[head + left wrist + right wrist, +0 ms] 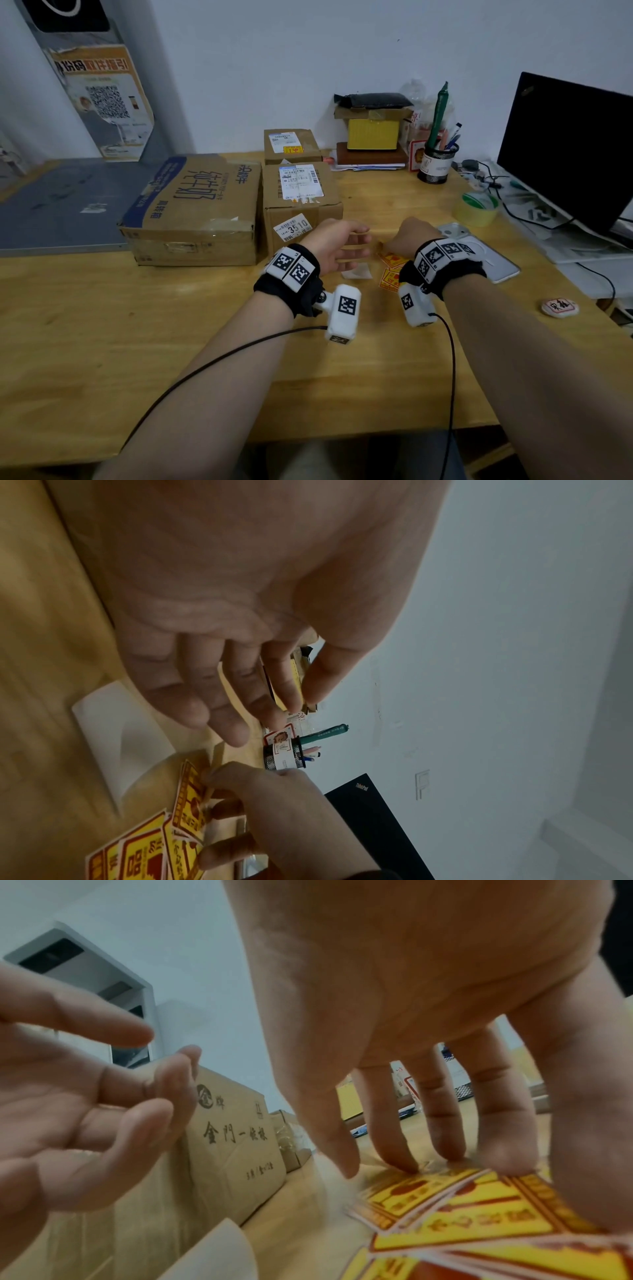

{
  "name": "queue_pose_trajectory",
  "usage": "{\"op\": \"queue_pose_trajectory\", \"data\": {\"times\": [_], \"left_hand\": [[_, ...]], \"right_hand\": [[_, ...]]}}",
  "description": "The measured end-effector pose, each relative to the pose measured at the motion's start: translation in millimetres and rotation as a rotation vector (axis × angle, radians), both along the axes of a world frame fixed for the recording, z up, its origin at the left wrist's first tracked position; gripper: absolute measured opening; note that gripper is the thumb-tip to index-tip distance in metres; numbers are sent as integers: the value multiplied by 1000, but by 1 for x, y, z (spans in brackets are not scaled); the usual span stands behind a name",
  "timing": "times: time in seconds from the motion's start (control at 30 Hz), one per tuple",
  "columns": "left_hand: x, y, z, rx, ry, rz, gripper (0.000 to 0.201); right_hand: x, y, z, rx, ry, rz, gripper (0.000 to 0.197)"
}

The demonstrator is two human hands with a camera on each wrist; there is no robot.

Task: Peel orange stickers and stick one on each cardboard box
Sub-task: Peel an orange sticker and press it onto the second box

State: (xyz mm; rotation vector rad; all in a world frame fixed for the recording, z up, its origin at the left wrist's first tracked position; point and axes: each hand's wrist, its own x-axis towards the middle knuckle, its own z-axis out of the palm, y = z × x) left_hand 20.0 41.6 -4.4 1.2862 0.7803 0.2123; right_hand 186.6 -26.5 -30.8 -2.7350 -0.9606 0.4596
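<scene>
Cardboard boxes [191, 209] upper left of head view. Orange stickers [392, 270] center frame, fanned directly under right hand [407, 240], fingertips down on them, grip unclear. Left hand [337, 245] just left, fingers apart, empty.

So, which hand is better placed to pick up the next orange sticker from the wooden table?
Right. The right hand already has its fingertips on the pile of orange-and-yellow stickers; the left hand hovers open beside it, touching nothing.
</scene>
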Motion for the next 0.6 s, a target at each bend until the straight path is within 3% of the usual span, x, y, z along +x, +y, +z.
{"op": "queue_pose_trajectory", "data": {"times": [0.1,0.23,0.3,0.47,0.6], "left_hand": [[-2,1,3,12,-7,3,15],[-5,2,12,45,-29,9,13],[-9,4,20,68,-54,13,15],[-24,21,45,101,-186,51,27],[-40,46,58,102,-266,113,34]], "right_hand": [[2,-4,1,93,-44,-67,41],[3,-4,11,327,-127,-136,18],[-1,-1,22,471,-120,-116,18],[-31,7,63,890,97,26,3],[-56,12,86,1013,253,183,16]]}}
